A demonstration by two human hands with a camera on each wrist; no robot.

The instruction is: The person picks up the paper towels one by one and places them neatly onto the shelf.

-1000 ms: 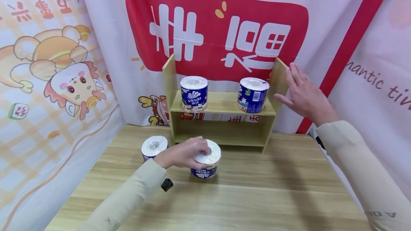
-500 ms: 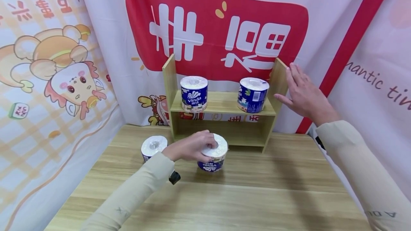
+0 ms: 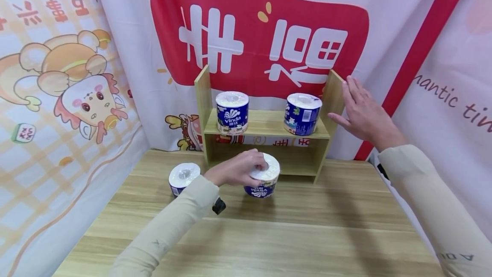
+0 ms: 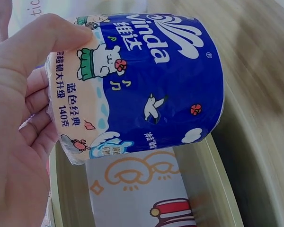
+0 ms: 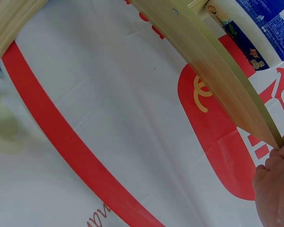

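Observation:
My left hand (image 3: 239, 169) grips a wrapped toilet roll (image 3: 270, 178) from above, fingers at its core hole, in front of the small wooden shelf (image 3: 267, 122). In the left wrist view the thumb presses the blue-and-cream wrapper of this toilet roll (image 4: 151, 90), and the other fingers are partly hidden behind it. My right hand (image 3: 365, 112) rests with extended fingers against the upper edge of the shelf's right side panel (image 5: 217, 71). Two more toilet rolls stand upright on the upper board, a left one (image 3: 232, 113) and a right one (image 3: 303, 114).
Another toilet roll (image 3: 184, 178) stands on the wooden table (image 3: 276, 243), left of the shelf and beside my left forearm. The shelf's lower compartment (image 3: 296, 159) lies behind the held roll. Printed cloth (image 3: 127, 12) hangs at the back and both sides.
My left hand has moved the toilet roll rightward and away from me, closer to the shelf's lower compartment. The right hand has stayed at the side panel.

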